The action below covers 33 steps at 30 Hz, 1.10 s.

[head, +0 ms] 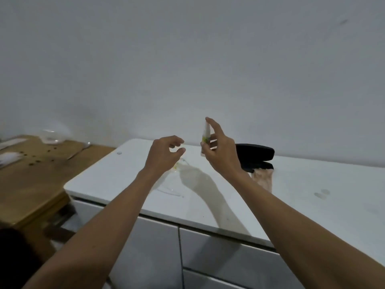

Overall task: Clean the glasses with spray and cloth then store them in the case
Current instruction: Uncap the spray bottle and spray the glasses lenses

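Observation:
My right hand (pixel 218 151) is raised above the white counter (pixel 312 205) and grips a small clear spray bottle (pixel 205 135) with a yellow-green label, index finger resting on its top. My left hand (pixel 164 155) hovers just left of the bottle, its fingers curled and apart, with nothing visible in them. Thin clear-framed glasses (pixel 177 166) lie on the counter beneath my left hand, partly hidden by it. A black glasses case (pixel 257 156) lies open behind my right hand. The beige cloth (pixel 263 178) lies in front of the case.
A small pale object (pixel 119 152) sits near the counter's back left corner. White drawers (pixel 218 257) are below the counter. To the left stands a wooden table (pixel 31 180) with a clear bowl (pixel 50 137) and papers. A plain wall is behind.

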Each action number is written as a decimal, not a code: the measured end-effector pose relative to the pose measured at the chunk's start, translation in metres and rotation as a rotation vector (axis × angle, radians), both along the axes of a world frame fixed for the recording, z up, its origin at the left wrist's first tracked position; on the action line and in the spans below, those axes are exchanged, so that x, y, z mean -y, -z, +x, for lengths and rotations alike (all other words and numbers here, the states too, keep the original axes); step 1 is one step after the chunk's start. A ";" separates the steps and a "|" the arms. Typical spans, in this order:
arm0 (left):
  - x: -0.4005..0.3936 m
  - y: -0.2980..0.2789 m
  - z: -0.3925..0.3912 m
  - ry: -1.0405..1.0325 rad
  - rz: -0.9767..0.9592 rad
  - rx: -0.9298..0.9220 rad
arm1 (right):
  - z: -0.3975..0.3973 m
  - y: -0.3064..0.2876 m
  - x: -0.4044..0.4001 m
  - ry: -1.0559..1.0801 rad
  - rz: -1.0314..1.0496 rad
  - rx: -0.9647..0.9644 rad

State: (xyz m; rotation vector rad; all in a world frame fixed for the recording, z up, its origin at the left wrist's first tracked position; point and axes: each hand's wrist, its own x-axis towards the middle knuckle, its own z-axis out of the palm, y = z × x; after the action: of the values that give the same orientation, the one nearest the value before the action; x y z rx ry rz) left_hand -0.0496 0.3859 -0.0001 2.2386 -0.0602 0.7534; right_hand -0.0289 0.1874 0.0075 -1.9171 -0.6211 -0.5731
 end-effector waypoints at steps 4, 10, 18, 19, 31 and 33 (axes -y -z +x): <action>-0.052 0.013 -0.033 -0.084 0.103 -0.040 | -0.005 0.009 -0.035 -0.078 -0.020 -0.033; -0.089 0.038 -0.061 -0.046 0.193 -0.147 | -0.011 0.017 -0.052 -0.092 -0.040 -0.058; -0.085 0.058 -0.048 -0.073 0.293 -0.020 | -0.006 0.015 -0.041 -0.059 -0.045 -0.077; -0.083 0.060 -0.047 -0.080 0.310 0.009 | -0.004 0.014 -0.039 -0.055 -0.043 -0.072; -0.065 0.059 -0.037 -0.228 -0.147 0.105 | 0.004 0.004 -0.002 0.092 0.081 -0.045; -0.063 0.055 -0.035 -0.239 -0.246 0.095 | 0.007 0.006 0.005 0.133 0.117 -0.046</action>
State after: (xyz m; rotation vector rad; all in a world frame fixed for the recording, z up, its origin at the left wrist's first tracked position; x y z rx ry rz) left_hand -0.0850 0.4492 -0.0553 1.9955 0.2462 0.9413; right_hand -0.0217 0.1827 0.0011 -1.8655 -0.4232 -0.6334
